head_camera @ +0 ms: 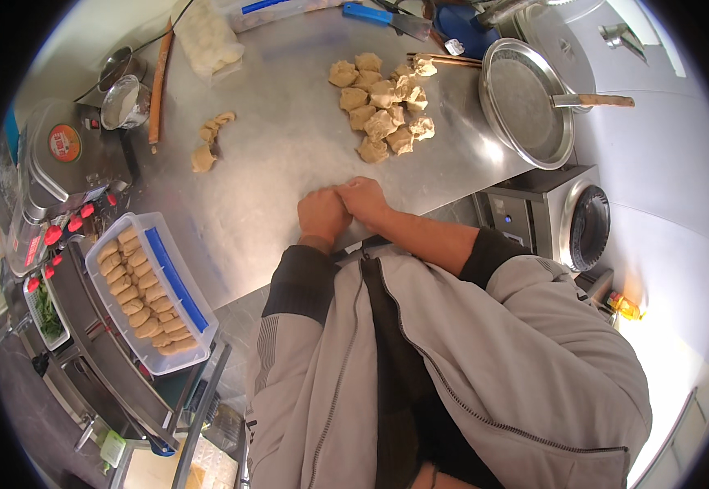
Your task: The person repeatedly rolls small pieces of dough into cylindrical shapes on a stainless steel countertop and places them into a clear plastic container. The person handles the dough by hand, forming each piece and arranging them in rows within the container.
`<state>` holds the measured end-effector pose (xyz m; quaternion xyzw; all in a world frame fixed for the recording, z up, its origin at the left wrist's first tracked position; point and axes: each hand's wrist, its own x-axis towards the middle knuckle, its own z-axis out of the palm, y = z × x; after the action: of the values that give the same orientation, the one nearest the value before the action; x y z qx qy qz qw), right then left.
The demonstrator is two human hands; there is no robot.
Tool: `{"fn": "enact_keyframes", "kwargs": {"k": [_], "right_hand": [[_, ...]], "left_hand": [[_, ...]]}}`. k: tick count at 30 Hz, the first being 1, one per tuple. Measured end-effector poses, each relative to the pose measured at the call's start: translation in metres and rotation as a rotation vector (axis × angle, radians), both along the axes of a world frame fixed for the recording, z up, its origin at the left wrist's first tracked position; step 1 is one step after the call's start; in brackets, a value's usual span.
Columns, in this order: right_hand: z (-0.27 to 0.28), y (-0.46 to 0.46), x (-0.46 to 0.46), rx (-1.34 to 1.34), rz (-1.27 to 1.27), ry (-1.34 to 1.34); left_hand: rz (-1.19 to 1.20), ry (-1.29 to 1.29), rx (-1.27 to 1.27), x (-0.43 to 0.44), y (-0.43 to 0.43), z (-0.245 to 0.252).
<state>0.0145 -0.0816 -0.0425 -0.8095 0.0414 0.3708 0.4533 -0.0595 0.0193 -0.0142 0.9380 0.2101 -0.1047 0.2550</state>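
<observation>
My left hand (324,213) and my right hand (362,198) are together at the near edge of the steel worktop (269,177), fingers curled. Whether anything lies under or inside them is hidden. Just beyond them is a cluster of torn dough pieces (382,95). Farther left lie a rounded dough lump (203,159) and a few smaller scraps (214,127) in a curved line. At the left edge, a clear plastic box with a blue strip (177,280) holds rows of shaped dough pieces (140,287).
A wooden rolling pin (159,91), a metal bowl of white powder (126,102) and a bag of pale lumps (208,43) are at the far left. A blue-handled scraper (388,20) lies at the back. A big steel basin (528,104) with a wooden-handled tool (596,100) is on the right.
</observation>
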Motion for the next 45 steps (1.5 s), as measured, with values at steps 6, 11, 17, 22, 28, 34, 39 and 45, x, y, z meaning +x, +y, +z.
{"fn": "enact_keyframes", "kwargs": {"k": [6,11,17,22,28,34,39,45], "right_hand": [[0.019,-0.006,-0.004,0.032,-0.034,-0.068],[0.059,-0.025,0.015,0.212,-0.044,0.095],[0.064,-0.085,0.075,0.359,-0.217,0.327],[0.039,-0.137,0.106,0.291,-0.158,0.226],[0.032,-0.149,0.116,0.312,-0.09,0.302],[0.029,-0.142,0.128,0.336,0.045,0.405],[0.026,-0.136,0.143,0.399,0.175,0.527],[0.029,-0.127,0.157,0.335,0.212,0.729]], "left_hand": [[-0.03,0.082,0.015,0.006,0.0,-0.004],[0.127,0.225,0.042,0.016,0.012,0.01],[0.266,0.128,0.072,0.043,0.058,0.033],[0.222,0.037,0.263,0.074,0.078,0.042],[0.254,-0.215,0.03,0.084,0.012,0.042],[0.558,0.002,-0.258,0.105,-0.043,0.008],[0.633,0.013,-0.447,0.091,-0.03,-0.017],[0.901,-0.191,-1.51,-0.007,-0.007,0.006]]}}
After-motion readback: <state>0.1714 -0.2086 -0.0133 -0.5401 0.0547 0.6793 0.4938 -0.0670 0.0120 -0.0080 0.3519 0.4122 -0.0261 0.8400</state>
